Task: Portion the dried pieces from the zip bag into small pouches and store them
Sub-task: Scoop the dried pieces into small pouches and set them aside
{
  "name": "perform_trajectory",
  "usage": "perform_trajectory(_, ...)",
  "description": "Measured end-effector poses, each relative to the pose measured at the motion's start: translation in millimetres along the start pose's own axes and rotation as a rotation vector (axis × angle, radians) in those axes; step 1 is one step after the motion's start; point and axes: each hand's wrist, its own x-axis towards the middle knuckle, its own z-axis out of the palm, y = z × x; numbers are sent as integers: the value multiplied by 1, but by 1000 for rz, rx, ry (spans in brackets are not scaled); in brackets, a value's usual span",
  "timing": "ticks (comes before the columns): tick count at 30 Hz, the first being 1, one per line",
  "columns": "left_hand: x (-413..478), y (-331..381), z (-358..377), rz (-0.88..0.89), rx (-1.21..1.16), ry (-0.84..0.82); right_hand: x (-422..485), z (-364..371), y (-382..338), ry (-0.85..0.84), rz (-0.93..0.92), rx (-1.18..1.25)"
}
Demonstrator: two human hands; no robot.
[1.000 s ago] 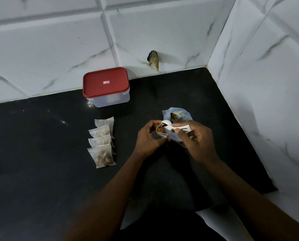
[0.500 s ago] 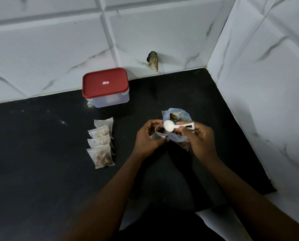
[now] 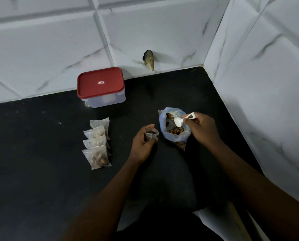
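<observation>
Four filled pouches (image 3: 95,142) lie in an overlapping row on the black counter (image 3: 41,171), well to the left of my hands, so a good part of the portioning is done. The zip bag (image 3: 163,125) stands open just to the right of my left hand (image 3: 141,144), with plenty of dried pieces showing inside, so I judge several more pouches are left to fill. The container (image 3: 100,84) sits at the back with its red lid on, and none of the four pouches is in it yet. My left hand curls around a small pouch (image 3: 152,134), mouth upward; I cannot tell how full it is. My right hand (image 3: 202,127) pinches the handle of a white scoop (image 3: 178,121), whose bowl is at the zip bag's mouth.
</observation>
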Motion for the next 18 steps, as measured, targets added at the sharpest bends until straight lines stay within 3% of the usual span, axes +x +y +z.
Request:
perform_trajectory(12, -6, 1, 11, -11, 105, -162, 17, 4, -6, -153, -247, -538)
perform_trajectory(18, -4, 4, 9, 8, 177, -222, 25, 11, -4, -207, 45, -272)
